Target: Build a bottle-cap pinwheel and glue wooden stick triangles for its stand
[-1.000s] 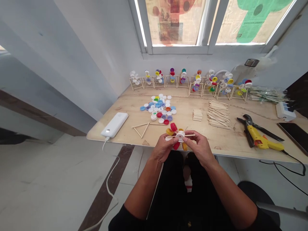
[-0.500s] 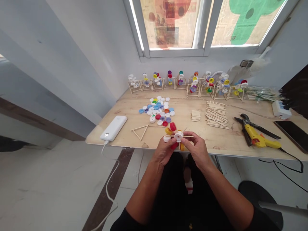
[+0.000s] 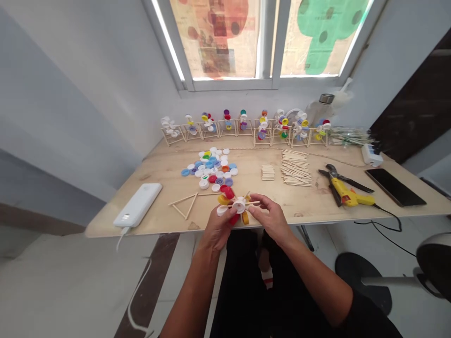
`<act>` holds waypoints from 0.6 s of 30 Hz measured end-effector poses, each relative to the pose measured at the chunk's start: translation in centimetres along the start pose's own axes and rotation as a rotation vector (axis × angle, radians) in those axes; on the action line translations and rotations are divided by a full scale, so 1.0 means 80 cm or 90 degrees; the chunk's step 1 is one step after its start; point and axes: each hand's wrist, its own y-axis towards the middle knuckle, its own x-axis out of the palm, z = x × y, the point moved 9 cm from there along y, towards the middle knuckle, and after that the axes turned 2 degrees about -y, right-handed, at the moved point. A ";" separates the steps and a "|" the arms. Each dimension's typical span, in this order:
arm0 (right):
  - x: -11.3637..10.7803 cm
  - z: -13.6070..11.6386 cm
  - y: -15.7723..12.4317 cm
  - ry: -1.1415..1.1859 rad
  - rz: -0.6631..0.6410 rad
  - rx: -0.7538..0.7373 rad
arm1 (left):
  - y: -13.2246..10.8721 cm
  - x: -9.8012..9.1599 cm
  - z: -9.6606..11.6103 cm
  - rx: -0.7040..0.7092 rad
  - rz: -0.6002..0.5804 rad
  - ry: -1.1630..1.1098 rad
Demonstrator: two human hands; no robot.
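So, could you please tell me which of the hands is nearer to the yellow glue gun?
Right. The right hand is left of the glue gun, apart from it, at the cap wheel. The left hand is farther left, at the wheel's other side.

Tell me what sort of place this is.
Probably a craft workspace: plastic bottle caps lie clustered on a wooden table, a yellow glue gun lies to the right, and small bottle-cap wheels stand in a row along the back.
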 end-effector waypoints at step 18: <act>-0.366 0.063 -0.046 -0.849 0.180 -0.107 | 0.004 -0.025 0.003 0.022 0.057 -0.025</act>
